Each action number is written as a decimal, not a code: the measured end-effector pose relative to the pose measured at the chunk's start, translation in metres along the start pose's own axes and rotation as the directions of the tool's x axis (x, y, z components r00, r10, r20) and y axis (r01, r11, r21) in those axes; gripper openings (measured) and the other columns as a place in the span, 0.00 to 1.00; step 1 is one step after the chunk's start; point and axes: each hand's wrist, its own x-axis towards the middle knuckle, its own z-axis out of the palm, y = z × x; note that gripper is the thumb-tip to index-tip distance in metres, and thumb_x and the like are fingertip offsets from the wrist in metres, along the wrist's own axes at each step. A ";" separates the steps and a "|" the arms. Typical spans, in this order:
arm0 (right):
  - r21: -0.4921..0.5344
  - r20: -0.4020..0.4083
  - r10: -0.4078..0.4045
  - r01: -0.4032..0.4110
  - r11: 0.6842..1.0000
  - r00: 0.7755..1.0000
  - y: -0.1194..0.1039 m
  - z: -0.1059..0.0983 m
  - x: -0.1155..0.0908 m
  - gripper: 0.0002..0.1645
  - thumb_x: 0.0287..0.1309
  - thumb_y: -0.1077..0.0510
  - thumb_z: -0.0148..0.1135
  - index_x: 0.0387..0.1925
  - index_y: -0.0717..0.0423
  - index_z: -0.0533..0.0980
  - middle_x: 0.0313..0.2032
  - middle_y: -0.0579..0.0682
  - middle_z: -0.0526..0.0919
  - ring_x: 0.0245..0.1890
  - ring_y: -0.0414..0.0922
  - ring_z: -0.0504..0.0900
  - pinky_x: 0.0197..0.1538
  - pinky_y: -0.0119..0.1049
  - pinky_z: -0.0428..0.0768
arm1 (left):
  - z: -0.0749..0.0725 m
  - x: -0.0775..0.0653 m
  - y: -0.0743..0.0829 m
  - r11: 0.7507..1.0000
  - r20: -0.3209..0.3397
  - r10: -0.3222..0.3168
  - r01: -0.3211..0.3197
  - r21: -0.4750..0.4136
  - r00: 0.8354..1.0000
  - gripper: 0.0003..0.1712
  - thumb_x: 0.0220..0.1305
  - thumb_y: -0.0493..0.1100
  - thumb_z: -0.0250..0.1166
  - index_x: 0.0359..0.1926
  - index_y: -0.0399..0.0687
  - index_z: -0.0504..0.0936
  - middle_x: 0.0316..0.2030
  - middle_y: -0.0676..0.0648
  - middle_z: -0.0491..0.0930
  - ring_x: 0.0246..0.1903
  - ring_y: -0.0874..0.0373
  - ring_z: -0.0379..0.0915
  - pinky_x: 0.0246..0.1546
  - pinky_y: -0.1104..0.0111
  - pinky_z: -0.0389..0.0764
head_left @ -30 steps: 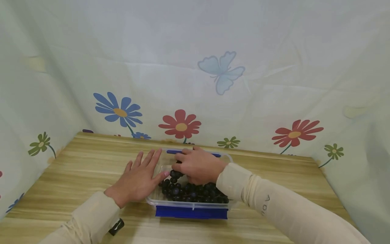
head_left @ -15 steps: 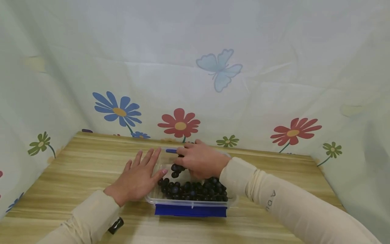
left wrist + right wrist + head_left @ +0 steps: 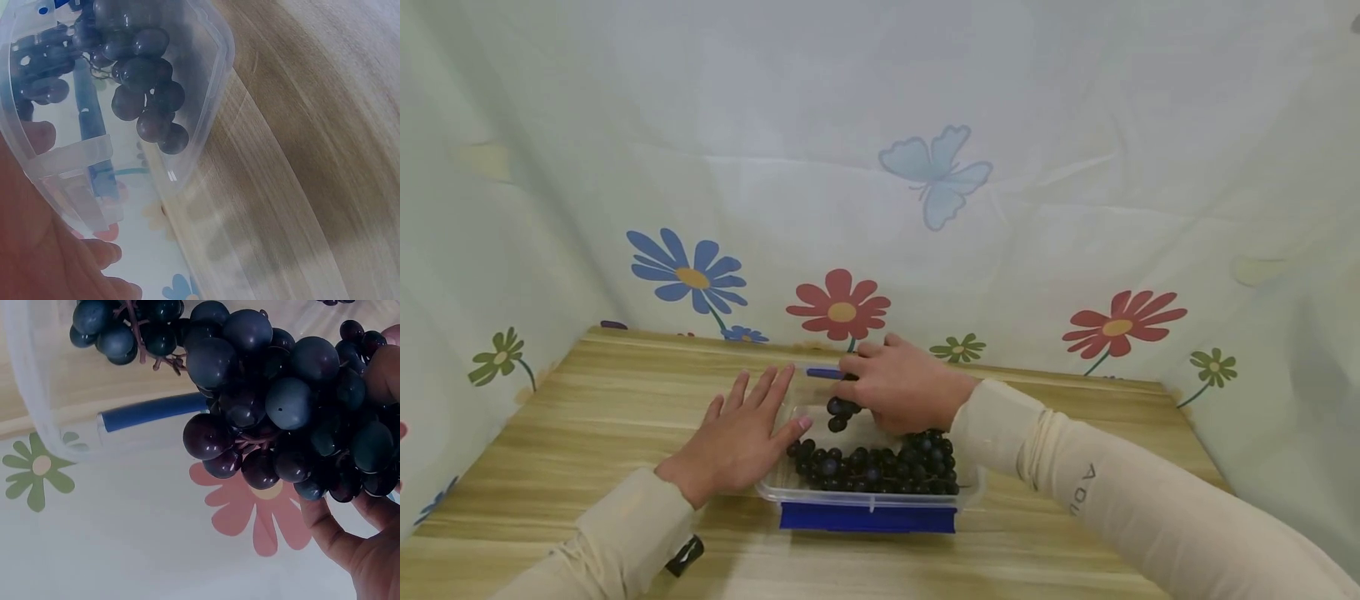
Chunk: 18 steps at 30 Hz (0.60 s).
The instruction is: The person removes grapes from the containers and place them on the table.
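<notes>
A clear plastic box (image 3: pixel 820 497) with blue latches stands on the wooden table, several dark grapes (image 3: pixel 872 472) lying along its front. Over its rear part my right hand (image 3: pixel 913 387) grips a bunch of dark grapes (image 3: pixel 841 408), its lower end hanging above the box floor. In the right wrist view that bunch (image 3: pixel 269 403) fills the middle, with curled fingers (image 3: pixel 334 528) under and beside it. My left hand (image 3: pixel 730 450) lies at the box's left side, fingers straight and spread, thumb at the rim. The left wrist view shows grapes (image 3: pixel 147 81) through the clear wall.
The wooden table (image 3: pixel 625 417) extends to both sides of the box. Behind it hangs a pale curtain (image 3: pixel 1037 208) printed with flowers and a butterfly. A small black object (image 3: pixel 685 556) shows beside my left sleeve.
My right hand has moved up and slightly right, lifting the bunch of grapes away from those lying in the box. The left hand has stayed in place at the box's side.
</notes>
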 end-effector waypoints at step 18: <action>-0.018 0.046 0.003 -0.002 1.000 0.999 0.008 -0.014 -0.009 0.26 0.67 0.48 0.68 0.65 0.39 0.79 0.55 0.46 0.82 0.51 0.48 0.81 0.55 0.46 0.83 | 0.001 0.001 0.000 1.000 0.003 -0.007 0.007 -0.003 1.000 0.50 0.76 0.75 0.40 0.85 0.52 0.42 0.84 0.36 0.44 0.81 0.24 0.33 0.73 0.24 0.42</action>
